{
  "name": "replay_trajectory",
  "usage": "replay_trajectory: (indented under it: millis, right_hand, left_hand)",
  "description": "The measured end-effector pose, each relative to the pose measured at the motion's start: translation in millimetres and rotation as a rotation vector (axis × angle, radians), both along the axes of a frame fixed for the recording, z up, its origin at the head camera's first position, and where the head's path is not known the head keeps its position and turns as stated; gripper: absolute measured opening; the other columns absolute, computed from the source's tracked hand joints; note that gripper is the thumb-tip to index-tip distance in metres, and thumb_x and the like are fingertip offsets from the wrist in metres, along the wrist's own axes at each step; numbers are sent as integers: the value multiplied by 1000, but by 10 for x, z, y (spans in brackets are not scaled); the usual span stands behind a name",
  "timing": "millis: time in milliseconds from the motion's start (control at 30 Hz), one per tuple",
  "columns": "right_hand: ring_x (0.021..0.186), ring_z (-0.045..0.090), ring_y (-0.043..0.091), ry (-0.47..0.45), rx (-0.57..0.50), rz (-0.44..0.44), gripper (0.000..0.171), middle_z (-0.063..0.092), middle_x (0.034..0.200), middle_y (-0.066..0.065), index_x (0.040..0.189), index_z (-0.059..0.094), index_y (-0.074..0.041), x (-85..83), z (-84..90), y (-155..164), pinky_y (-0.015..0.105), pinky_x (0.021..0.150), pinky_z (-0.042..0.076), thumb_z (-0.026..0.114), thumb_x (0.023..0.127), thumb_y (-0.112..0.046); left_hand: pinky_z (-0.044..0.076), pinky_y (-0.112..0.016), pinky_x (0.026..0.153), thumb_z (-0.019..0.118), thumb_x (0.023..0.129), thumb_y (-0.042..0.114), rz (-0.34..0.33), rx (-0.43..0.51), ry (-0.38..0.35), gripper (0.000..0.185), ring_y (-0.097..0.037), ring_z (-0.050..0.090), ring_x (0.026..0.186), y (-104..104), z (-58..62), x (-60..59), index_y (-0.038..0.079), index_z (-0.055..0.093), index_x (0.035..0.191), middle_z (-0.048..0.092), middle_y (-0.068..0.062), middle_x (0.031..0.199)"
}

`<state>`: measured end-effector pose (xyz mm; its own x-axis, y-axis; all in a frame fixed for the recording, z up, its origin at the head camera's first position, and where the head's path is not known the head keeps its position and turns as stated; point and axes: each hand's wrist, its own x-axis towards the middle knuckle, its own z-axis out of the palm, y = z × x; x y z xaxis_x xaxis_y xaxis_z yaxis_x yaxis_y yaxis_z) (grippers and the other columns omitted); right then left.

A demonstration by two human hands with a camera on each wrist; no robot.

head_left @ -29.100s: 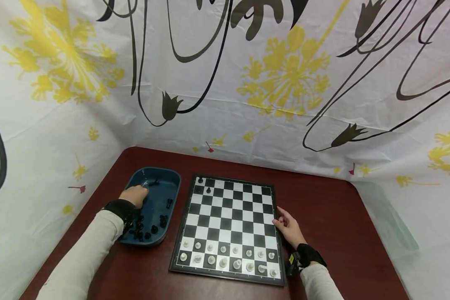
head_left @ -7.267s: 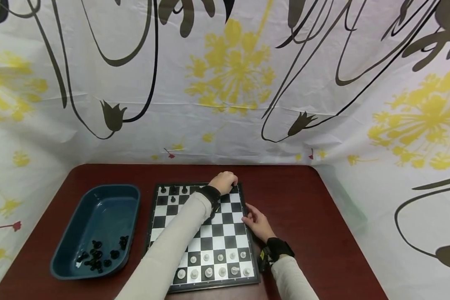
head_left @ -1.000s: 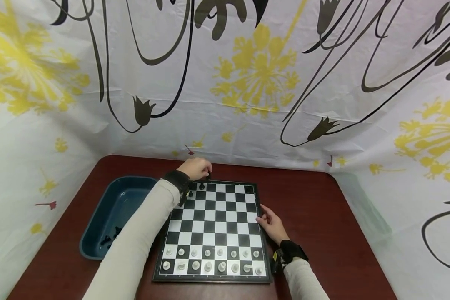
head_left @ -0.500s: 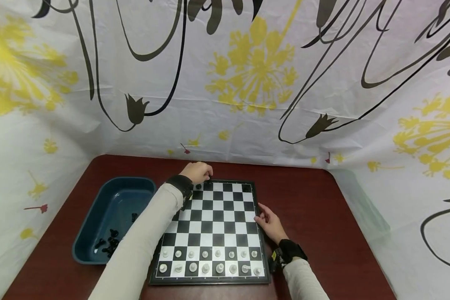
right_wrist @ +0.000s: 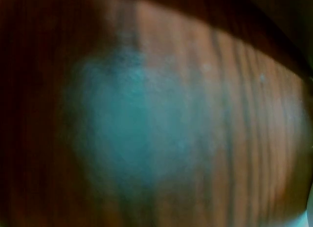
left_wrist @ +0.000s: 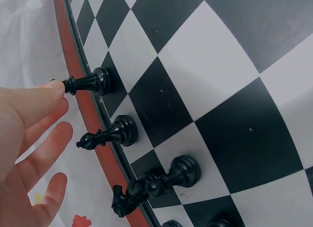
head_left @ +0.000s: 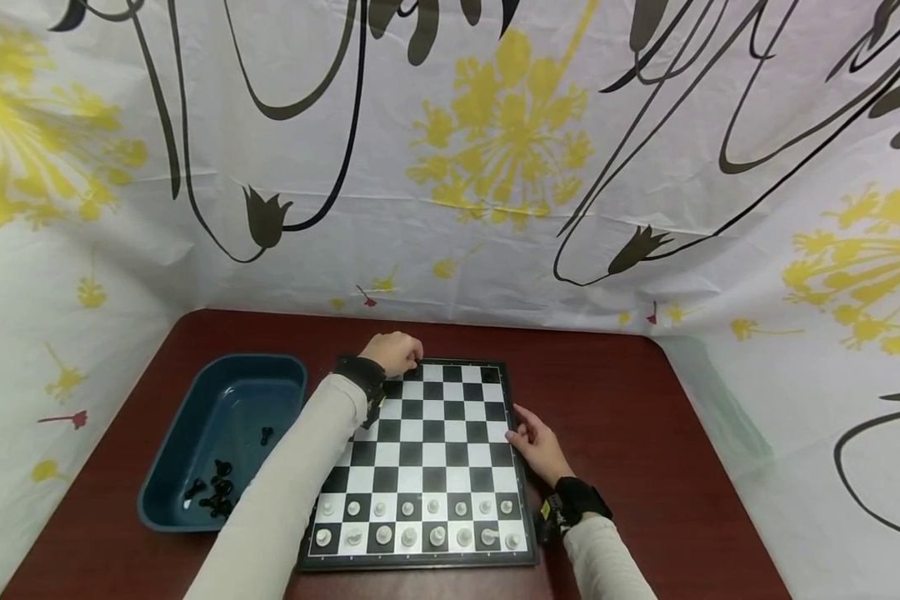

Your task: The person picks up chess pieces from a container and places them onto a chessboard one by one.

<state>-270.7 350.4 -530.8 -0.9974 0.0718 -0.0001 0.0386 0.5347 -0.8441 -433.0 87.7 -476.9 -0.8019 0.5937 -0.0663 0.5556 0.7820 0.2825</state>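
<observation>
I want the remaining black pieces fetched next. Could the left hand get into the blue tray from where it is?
Probably yes. The left hand is at the chessboard's far edge, and the blue tray lies open-topped just left of it, with nothing between. The black pieces sit uncovered.

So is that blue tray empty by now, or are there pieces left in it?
Not empty. The blue tray holds a small cluster of black chess pieces near its front corner, plus one lone piece further back.

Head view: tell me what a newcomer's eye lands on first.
The chessboard in the middle of the red table, with white pieces lined up in its near two rows. The left hand touches a black piece at the far edge. A blue tray to the left holds loose black pieces.
</observation>
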Motion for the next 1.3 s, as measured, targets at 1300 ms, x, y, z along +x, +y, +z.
replay_trajectory:
  millis: [1300]
  right_hand:
    - [64, 45, 12, -58, 77, -15, 53, 50, 76, 6, 134, 41, -4, -124, -319, 112, 23, 60, 36, 61, 86, -15]
  left_hand:
    - [43, -48, 84, 60, 86, 24, 155, 28, 87, 32, -28, 54, 107, -1752, 722, 383, 8, 61, 114, 57, -12, 119]
